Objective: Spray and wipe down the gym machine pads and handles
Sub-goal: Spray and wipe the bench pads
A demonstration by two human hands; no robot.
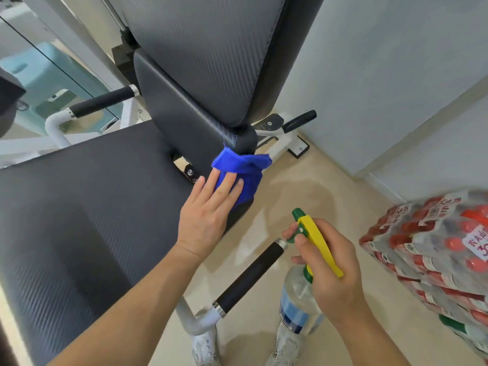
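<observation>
A blue cloth [247, 167] lies over the right front corner of the machine's dark lower back pad [171, 101]. My left hand [208, 212] presses it there with straight fingers. The wide seat pad [79, 207] spreads out to the left and the tall upper back pad [211, 48] rises above. My right hand [327, 265] grips a clear spray bottle [298, 299] by its green and yellow trigger head, nozzle pointing toward the pad. A black foam handle [250, 276] on a white tube sits between my arms.
A second black handle [103, 101] juts out at the left by a mirror, and a small lever [299, 120] at the machine's far right. Shrink-wrapped packs of red-capped bottles [433, 249] are stacked at the right. A white wall [383, 75] runs close behind. My shoes [206, 347] stand on beige floor.
</observation>
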